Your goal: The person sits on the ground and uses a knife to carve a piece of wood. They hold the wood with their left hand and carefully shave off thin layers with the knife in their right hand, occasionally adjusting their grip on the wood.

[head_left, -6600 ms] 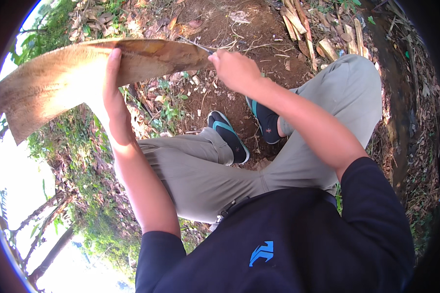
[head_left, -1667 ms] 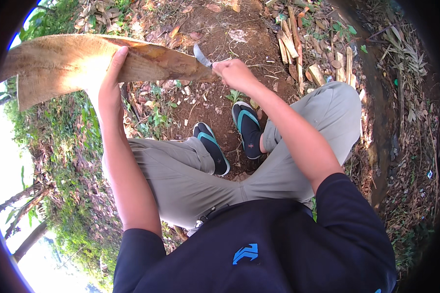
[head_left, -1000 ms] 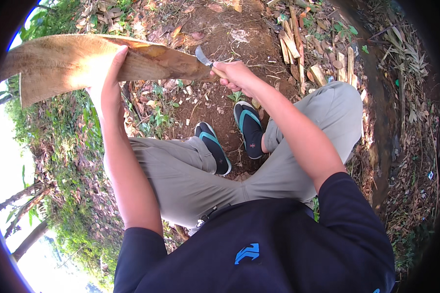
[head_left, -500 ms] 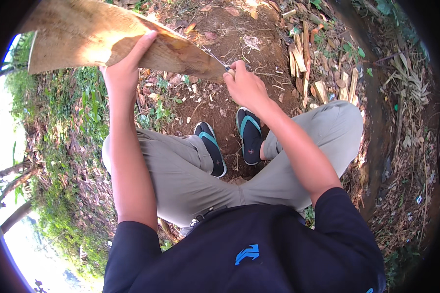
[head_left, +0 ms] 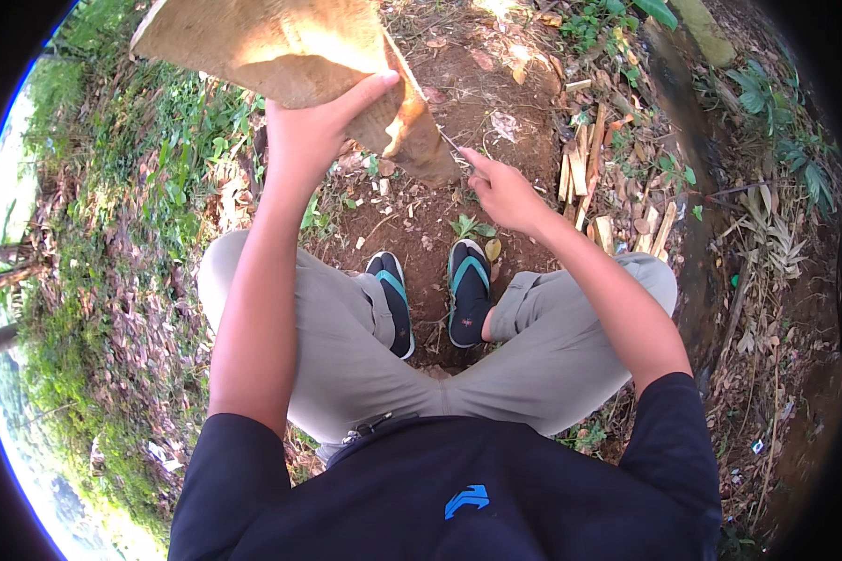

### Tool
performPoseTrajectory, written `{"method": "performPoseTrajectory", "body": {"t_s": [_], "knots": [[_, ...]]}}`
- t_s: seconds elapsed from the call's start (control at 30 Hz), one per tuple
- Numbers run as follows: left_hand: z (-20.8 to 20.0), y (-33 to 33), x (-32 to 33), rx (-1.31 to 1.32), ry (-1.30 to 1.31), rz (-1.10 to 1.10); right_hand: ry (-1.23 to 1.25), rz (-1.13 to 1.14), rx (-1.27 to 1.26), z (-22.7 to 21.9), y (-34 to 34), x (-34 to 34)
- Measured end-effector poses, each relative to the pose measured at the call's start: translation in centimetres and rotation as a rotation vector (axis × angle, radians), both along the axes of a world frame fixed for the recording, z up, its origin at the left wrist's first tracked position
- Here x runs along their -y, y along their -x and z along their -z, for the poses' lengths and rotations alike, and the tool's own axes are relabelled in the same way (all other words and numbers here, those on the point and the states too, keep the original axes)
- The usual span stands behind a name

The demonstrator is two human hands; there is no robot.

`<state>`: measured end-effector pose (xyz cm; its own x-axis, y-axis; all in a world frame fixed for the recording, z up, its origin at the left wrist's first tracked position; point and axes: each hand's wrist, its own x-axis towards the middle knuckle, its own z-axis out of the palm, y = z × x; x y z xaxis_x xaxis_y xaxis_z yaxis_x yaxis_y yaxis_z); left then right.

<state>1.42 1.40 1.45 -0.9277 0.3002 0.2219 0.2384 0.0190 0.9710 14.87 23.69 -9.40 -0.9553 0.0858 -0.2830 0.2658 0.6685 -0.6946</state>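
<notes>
A broad piece of pale brown wood fills the upper left, tapering to a narrow end that points toward my right hand. My left hand grips it from beneath, the thumb lying along its near face; the other fingers are hidden behind the wood. My right hand is closed around a slim knife, its forefinger stretched toward the blade. Only a short length of the thin metal blade shows, right by the wood's narrow end; the handle is inside my hand. Whether blade and wood touch, I cannot tell.
My feet in black socks and teal-strapped sandals stand on brown soil between my bent knees. Split wood sticks lie on the ground to the right, near a dark channel. Leaf litter and green plants spread on the left.
The wood has swung and shifted to the right with my left hand. My right hand has moved right and slightly nearer, its forefinger now straighter along the knife. The view has shifted a little.
</notes>
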Motion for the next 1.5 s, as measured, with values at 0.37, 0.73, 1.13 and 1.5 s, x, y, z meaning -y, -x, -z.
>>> {"method": "performPoseTrajectory", "body": {"t_s": [0.37, 0.73, 1.13, 1.5], "knots": [[-0.4, -0.8, -0.9, 0.014, 0.090, -0.061, -0.338, 0.062, 0.065, -1.0, 0.5, 3.4], [-0.3, -0.3, -0.7, -0.032, 0.136, -0.091, -0.189, 0.113, 0.002, -1.1, 1.6, 2.6], [-0.4, 0.0, -1.3, -0.018, 0.033, -0.108, -0.156, 0.159, -0.013, -0.8, 0.8, 3.0], [0.1, 0.1, -1.3, -0.077, 0.045, -0.047, -0.096, 0.248, -0.109, 1.5, 0.3, 1.9]]}}
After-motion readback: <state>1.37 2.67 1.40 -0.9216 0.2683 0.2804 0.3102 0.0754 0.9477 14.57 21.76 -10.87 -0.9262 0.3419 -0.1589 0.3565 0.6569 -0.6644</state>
